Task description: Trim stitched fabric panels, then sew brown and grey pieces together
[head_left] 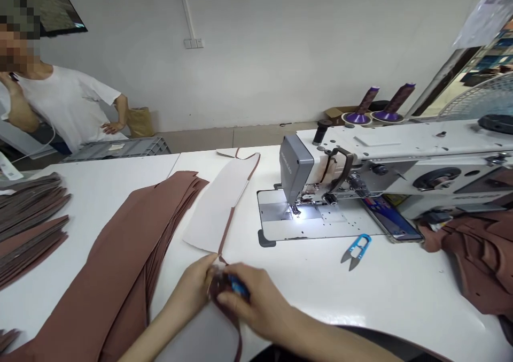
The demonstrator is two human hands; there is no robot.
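Observation:
My left hand (201,279) is closed, pinching the brown-edged seam between two pale fabric panels. One pale panel (218,204) stretches away over the table with a brown strip along its right edge; another pale panel (200,332) lies beneath my wrists. My right hand (256,300) is closed beside the left, around a small blue-handled tool (239,286). Motion blurs this tool and my fingers hide most of it, so its kind is unclear. Blue thread snips (356,251) lie on the table to the right, apart from my hands.
A sewing machine (296,169) with its lamp lit stands at right, a phone (393,220) beside its bed. Brown cut panels (132,233) are stacked at left, more pieces (481,255) at far right. Behind the table stand a grey crate (120,149) and a person (72,105).

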